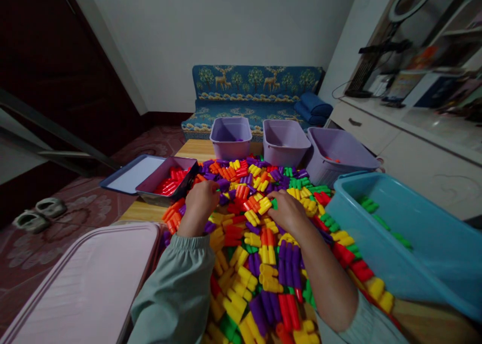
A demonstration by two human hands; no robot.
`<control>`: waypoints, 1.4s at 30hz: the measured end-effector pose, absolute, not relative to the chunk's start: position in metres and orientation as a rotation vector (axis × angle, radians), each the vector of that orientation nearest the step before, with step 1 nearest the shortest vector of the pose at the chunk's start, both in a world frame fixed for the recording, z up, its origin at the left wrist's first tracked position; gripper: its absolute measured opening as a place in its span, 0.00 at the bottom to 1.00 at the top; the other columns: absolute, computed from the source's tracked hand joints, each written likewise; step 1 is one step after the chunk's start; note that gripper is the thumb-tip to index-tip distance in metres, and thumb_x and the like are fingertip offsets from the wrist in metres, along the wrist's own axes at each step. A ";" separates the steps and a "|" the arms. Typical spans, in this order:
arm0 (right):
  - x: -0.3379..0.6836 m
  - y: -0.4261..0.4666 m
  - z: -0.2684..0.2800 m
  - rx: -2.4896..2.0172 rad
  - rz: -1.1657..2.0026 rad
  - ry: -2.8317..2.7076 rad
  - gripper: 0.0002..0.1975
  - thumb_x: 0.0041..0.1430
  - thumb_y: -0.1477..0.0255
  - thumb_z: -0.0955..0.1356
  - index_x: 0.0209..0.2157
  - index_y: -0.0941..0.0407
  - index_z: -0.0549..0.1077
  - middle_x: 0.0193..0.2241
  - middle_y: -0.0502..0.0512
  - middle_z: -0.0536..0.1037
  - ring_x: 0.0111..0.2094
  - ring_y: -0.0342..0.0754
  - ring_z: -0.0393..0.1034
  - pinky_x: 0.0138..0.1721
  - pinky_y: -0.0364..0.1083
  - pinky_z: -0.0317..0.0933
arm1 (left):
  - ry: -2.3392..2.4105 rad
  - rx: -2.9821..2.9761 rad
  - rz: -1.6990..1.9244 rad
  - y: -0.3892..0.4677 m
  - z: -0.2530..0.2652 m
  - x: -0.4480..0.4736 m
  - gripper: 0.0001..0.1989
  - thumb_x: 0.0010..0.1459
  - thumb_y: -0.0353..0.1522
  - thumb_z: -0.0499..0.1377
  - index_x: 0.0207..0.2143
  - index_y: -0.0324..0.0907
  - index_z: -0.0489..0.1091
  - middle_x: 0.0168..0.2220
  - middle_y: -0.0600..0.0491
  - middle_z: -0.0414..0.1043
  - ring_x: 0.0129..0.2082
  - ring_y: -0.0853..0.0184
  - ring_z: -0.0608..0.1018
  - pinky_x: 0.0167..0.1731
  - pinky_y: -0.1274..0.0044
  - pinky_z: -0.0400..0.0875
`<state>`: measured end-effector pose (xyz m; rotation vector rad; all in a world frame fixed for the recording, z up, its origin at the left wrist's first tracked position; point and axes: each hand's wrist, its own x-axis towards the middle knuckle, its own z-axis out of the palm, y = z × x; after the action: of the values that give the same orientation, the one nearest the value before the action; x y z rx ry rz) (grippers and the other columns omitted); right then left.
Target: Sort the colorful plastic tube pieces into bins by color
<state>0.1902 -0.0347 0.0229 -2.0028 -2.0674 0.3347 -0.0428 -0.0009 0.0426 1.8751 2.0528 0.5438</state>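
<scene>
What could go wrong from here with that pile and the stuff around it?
1. Yellow pieces and a green one crowd the right hand; it might grab the wrong neighbour.
2. The left sleeve lies close along the pile and may drag pieces.
3. The lid by the box seems to jut past the table's edge; a knock might tip it off.

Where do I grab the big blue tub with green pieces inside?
Probably pinch the rim of the blue tub on its left long side, from above: the wide open top leaves room inside, while colourful pieces crowd close outside that wall.
</scene>
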 end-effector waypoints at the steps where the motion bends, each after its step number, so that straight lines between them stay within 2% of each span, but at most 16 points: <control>1: 0.190 -0.035 0.023 -2.006 0.329 -2.071 0.18 0.54 0.72 0.67 0.47 0.55 0.76 0.44 0.59 0.76 0.45 0.54 0.72 0.42 0.47 0.61 | 2.162 1.883 0.397 -0.001 0.042 -0.046 0.16 0.55 0.32 0.58 0.45 0.42 0.77 0.44 0.40 0.78 0.48 0.50 0.78 0.46 0.64 0.70; 5: 0.190 -0.034 0.022 -2.021 0.315 -2.078 0.17 0.53 0.72 0.67 0.46 0.54 0.76 0.44 0.59 0.76 0.44 0.54 0.73 0.40 0.47 0.61 | 2.206 1.956 0.090 -0.004 0.039 -0.053 0.18 0.56 0.36 0.59 0.47 0.39 0.76 0.48 0.38 0.76 0.50 0.48 0.77 0.46 0.66 0.70; 10: 0.191 -0.034 0.021 -2.035 0.311 -2.086 0.17 0.54 0.71 0.67 0.46 0.54 0.76 0.44 0.59 0.76 0.44 0.54 0.73 0.40 0.47 0.60 | 2.111 2.093 0.000 -0.006 0.035 -0.052 0.27 0.53 0.37 0.63 0.56 0.41 0.69 0.52 0.37 0.72 0.51 0.51 0.76 0.47 0.69 0.70; 15: 0.192 -0.034 0.020 -2.022 0.312 -2.091 0.16 0.55 0.70 0.67 0.46 0.53 0.76 0.44 0.58 0.76 0.44 0.53 0.73 0.40 0.47 0.60 | 2.057 2.062 0.127 -0.002 0.035 -0.056 0.17 0.54 0.28 0.57 0.47 0.42 0.76 0.46 0.42 0.77 0.50 0.55 0.77 0.47 0.73 0.69; 17: 0.192 -0.034 0.020 -2.022 0.315 -2.089 0.16 0.54 0.70 0.67 0.45 0.53 0.76 0.43 0.58 0.76 0.44 0.53 0.72 0.40 0.47 0.60 | 2.115 1.990 0.192 -0.001 0.038 -0.058 0.16 0.56 0.28 0.55 0.44 0.41 0.77 0.45 0.42 0.78 0.48 0.55 0.78 0.45 0.73 0.70; 21: 0.192 -0.034 0.021 -2.013 0.306 -2.087 0.16 0.54 0.71 0.67 0.45 0.54 0.76 0.43 0.58 0.76 0.43 0.53 0.72 0.40 0.47 0.60 | 2.181 1.976 0.079 -0.004 0.046 -0.061 0.16 0.56 0.34 0.57 0.45 0.40 0.77 0.45 0.40 0.78 0.48 0.51 0.78 0.43 0.71 0.70; 25: 0.192 -0.033 0.020 -2.008 0.297 -2.097 0.16 0.54 0.71 0.67 0.45 0.54 0.76 0.43 0.58 0.76 0.44 0.53 0.72 0.41 0.47 0.60 | 2.052 2.038 -0.168 -0.008 0.049 -0.059 0.16 0.52 0.33 0.59 0.43 0.40 0.77 0.45 0.41 0.78 0.47 0.51 0.79 0.42 0.72 0.71; 30: 0.191 -0.033 0.018 -2.025 0.311 -2.095 0.17 0.54 0.71 0.67 0.46 0.54 0.76 0.45 0.58 0.76 0.45 0.53 0.72 0.42 0.47 0.61 | 1.993 2.079 -0.141 -0.008 0.043 -0.050 0.25 0.47 0.32 0.63 0.51 0.43 0.72 0.49 0.44 0.76 0.49 0.53 0.78 0.43 0.73 0.71; 32: 0.191 -0.033 0.017 -2.007 0.310 -2.090 0.18 0.54 0.72 0.67 0.48 0.55 0.75 0.46 0.59 0.76 0.46 0.54 0.72 0.44 0.47 0.61 | 1.971 2.087 -0.135 -0.007 0.039 -0.046 0.25 0.46 0.33 0.64 0.50 0.41 0.72 0.48 0.43 0.76 0.48 0.53 0.78 0.42 0.73 0.71; 34: 0.191 -0.032 0.015 -1.985 0.313 -2.073 0.21 0.53 0.74 0.68 0.50 0.58 0.73 0.47 0.61 0.75 0.48 0.54 0.71 0.47 0.48 0.61 | 1.940 2.090 -0.147 -0.006 0.035 -0.042 0.21 0.47 0.35 0.64 0.45 0.40 0.74 0.46 0.42 0.77 0.46 0.54 0.78 0.40 0.74 0.71; 36: 0.191 -0.030 0.014 -1.953 0.344 -2.040 0.23 0.52 0.77 0.69 0.51 0.60 0.72 0.48 0.63 0.75 0.50 0.54 0.70 0.49 0.48 0.61 | 1.942 2.078 -0.086 -0.003 0.032 -0.038 0.15 0.49 0.35 0.63 0.39 0.40 0.75 0.42 0.44 0.78 0.44 0.55 0.79 0.39 0.74 0.70; 38: 0.191 -0.028 0.015 -1.912 0.402 -1.973 0.22 0.51 0.79 0.69 0.50 0.61 0.72 0.47 0.63 0.77 0.49 0.53 0.71 0.50 0.47 0.61 | 1.910 2.043 0.139 0.000 0.030 -0.035 0.11 0.52 0.36 0.61 0.35 0.40 0.75 0.36 0.47 0.78 0.40 0.58 0.79 0.36 0.75 0.69; 42: 0.190 -0.026 0.020 -1.820 0.467 -1.716 0.19 0.49 0.76 0.71 0.45 0.60 0.73 0.43 0.60 0.79 0.46 0.53 0.73 0.49 0.50 0.63 | 1.541 1.726 0.711 0.005 0.027 -0.024 0.12 0.55 0.38 0.59 0.33 0.37 0.73 0.29 0.52 0.75 0.31 0.64 0.77 0.29 0.77 0.70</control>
<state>0.1903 -0.0261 0.0195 -1.8203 -1.7160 0.4667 -0.0238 0.0047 0.0267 1.7262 1.5411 0.7108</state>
